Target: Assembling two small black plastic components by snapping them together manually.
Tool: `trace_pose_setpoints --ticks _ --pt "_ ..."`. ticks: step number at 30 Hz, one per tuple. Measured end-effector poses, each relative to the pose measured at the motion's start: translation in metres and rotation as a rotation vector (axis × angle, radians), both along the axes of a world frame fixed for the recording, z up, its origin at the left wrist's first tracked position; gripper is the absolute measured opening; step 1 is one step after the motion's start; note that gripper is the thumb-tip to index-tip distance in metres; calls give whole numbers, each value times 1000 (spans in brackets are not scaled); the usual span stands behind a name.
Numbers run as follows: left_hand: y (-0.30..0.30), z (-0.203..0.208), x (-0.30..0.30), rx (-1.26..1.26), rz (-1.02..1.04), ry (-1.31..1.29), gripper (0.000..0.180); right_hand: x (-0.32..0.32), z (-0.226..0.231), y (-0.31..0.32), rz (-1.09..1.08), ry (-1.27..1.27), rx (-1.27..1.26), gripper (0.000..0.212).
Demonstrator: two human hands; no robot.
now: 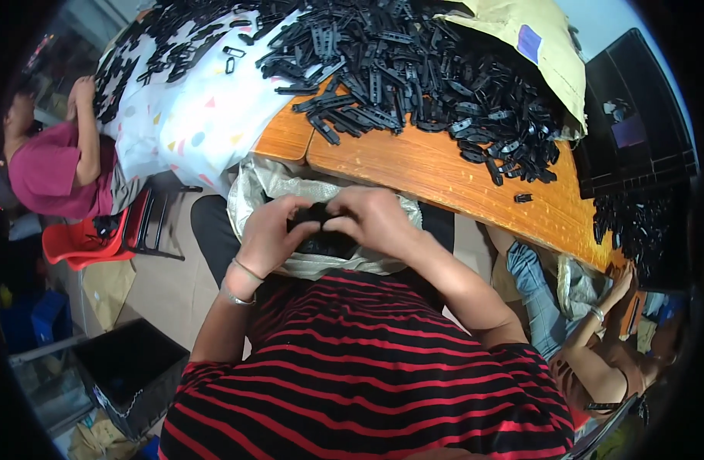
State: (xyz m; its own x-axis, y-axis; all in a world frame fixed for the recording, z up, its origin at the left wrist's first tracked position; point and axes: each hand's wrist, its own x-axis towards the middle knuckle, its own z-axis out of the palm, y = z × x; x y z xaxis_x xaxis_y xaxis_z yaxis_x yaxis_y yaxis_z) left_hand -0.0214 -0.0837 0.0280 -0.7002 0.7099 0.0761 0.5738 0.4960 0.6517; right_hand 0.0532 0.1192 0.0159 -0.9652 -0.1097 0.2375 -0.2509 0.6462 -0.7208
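From my remote seat I see the left hand [266, 232] and right hand [376, 218] nearly closed, fingertips pinching a small black part [315, 214] over the woven sack [248, 192] between the knees; black plastic pieces [379, 73] heap the wooden bench [413, 169].

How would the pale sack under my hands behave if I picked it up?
The pale sack should be floppy, since its mouth looks creased and slumped. It probably won't tear easily, given its woven-looking fabric. The dark contents may add weight, though how much is inside stays hidden.
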Motion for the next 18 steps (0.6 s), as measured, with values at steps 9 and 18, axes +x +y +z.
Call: trace_pose_setpoints --ticks 9,18 --pt "59 1 -64 218 31 361 20 -13 26 126 -546 71 584 15" --pt "72 10 -95 49 -132 679 17 -19 39 129 -406 -105 559 25"
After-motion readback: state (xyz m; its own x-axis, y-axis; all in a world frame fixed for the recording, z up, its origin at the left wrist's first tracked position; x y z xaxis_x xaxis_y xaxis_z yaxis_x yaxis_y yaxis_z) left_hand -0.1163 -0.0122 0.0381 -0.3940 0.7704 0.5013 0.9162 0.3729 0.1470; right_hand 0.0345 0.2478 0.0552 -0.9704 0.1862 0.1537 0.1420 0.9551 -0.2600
